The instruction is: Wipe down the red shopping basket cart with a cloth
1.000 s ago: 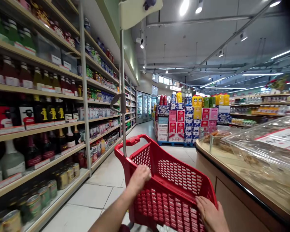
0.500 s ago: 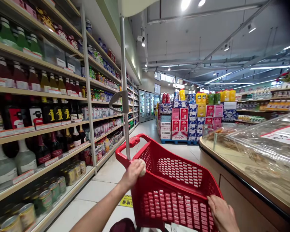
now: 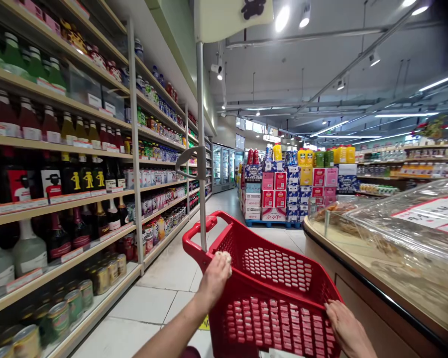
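Observation:
In front of me is a red plastic shopping cart point(image 3: 280, 293) with perforated basket walls. My left hand point(image 3: 215, 279) is closed on a small crumpled whitish cloth point(image 3: 227, 259), pressed to the cart's near top rim beside the metal pole point(image 3: 201, 199). A grey hook-like loop point(image 3: 190, 163) is fixed partway up that pole. Over the rim at the cart's right end, the fingers of my right hand point(image 3: 344, 318) are curled and grip it. Part of the cloth is hidden under my left fingers.
Shelves of bottles and cans point(image 3: 70, 199) line the left side. A display counter with a clear cover point(image 3: 406, 223) stands close to the cart's right. Farther ahead, stacked drink cartons point(image 3: 274, 196) rest on a blue pallet. Glass-door coolers point(image 3: 223, 164) are at the back.
The view has tilted up slightly, showing more of the sign atop the pole. My left wrist has turned a little, with the cloth still at the rim. My right hand keeps its hold.

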The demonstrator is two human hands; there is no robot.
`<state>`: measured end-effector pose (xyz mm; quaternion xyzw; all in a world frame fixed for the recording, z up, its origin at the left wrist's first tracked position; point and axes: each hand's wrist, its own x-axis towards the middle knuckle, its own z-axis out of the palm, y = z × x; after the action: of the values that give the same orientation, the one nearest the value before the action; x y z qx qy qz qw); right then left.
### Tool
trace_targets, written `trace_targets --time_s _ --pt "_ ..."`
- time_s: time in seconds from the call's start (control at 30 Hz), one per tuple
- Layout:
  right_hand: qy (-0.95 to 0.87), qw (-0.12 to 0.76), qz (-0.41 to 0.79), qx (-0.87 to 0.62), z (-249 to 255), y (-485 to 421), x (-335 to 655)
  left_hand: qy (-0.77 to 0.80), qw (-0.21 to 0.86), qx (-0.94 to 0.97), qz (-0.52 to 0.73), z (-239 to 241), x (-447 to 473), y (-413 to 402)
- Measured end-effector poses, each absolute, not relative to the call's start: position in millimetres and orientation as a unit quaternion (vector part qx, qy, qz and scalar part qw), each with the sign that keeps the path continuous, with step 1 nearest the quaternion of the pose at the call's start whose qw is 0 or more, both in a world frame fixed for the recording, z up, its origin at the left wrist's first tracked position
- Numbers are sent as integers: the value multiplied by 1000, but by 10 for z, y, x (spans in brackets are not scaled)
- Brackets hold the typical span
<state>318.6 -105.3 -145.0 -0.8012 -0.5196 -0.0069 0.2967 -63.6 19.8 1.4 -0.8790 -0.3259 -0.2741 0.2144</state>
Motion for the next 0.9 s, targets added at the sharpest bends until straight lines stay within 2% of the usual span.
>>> trace_targets --time_s 0.1,0.2,0.3,0.37,0.43,0.53,0.6,0.67,0.77,0.9 --pt "-511 318 -6 -798 -1322 -1107 3190 -318 99 -889 -315 -13 -429 103" --pt "-473 411 -54 -777 -969 -1073 2677 -352 -5 -852 -387 34 -252 84" --pt "-545 550 64 -629 -551 -835 1692 -377 -103 -809 -439 7 -62 33" --pt "-571 597 155 -542 -348 -610 1089 -360 -151 -814 -429 -29 7 -36" --pt "-538 643 192 -509 -236 -423 747 -329 -176 -844 -386 -10 -43 -92" --pt "-516 660 169 -520 -190 -313 772 -311 -72 -911 -263 163 -331 -59" --pt "-530 618 113 -569 -179 -333 963 -330 49 -918 -213 289 -554 44" --pt "-556 539 45 -632 -162 -358 1087 -342 121 -912 -193 340 -702 167" --pt "-626 432 -29 -649 -162 -289 973 -352 177 -897 -202 278 -745 287" --pt "-683 420 -43 -596 -250 -86 663 -342 206 -891 -217 169 -718 289"
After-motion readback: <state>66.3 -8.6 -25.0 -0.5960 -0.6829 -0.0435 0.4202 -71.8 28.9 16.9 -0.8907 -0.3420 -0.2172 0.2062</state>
